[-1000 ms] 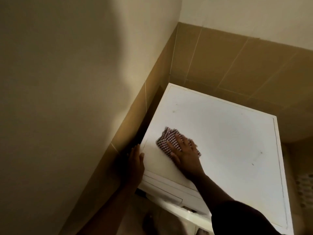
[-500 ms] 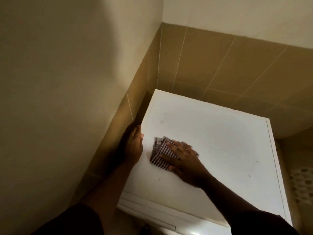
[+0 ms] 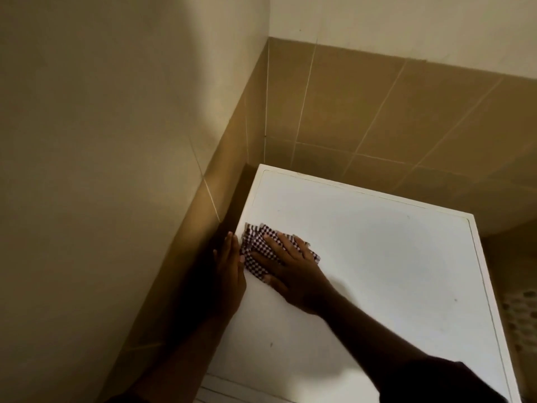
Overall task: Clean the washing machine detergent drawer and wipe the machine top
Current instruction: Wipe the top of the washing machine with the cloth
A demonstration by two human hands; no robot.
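The checked cloth [image 3: 263,251] lies flat on the washing machine top [image 3: 377,257], close to its left edge and about midway along it, pinned under the right hand [image 3: 290,264], whose fingers [image 3: 286,242] are straight and spread apart over the fabric. The left hand [image 3: 229,266] rests against the left edge of the top just beside the cloth, fingers straight and together, seemingly steadying the machine. A few small dark specks show on the white surface nearer the front and right side. To wipe well, the palm should probably keep even pressure so the cloth stays flat and does not bunch, working in overlapping passes from this left edge toward the right and back corners, then over the specks. Brown wall tiles [image 3: 348,112] enclose the machine at the back and left; the detergent drawer is not in view.
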